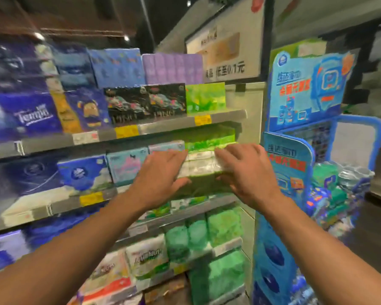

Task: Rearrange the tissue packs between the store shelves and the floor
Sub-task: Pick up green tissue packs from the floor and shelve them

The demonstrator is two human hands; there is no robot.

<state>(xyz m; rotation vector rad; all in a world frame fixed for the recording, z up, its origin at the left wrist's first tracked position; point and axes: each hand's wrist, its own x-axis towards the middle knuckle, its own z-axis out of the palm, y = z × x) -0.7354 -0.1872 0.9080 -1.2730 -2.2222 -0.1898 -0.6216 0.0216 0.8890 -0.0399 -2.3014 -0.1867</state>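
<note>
Nearest, two bare forearms reach forward and up from the bottom corners toward the shelving. Both hands meet on one green-and-white tissue pack [204, 166] at the right end of the second shelf [59, 205] from the top. The left hand [161, 172] lies against the pack's left side, fingers laid over its upper edge and thumb hooked beneath, so it grips the pack. The right hand [246, 170] grips the right side the same way, fingers curled over the top corner and thumb under the front. The pack sits at the front lip of that shelf, just beside a pale blue and pink pack [128, 168] on its left. Below, lower shelves hold green packs [223, 225] and white packs [145, 258]. To the right stands a blue cardboard display stand [288, 164] with small goods heaped in it. Farther up, the top shelf [218, 117] carries dark blue packs [29, 115], two black packs [145, 102] and a bright green pack [205, 97], with purple packs [172, 68] stacked behind. Motion blur softens most of the print.
</note>
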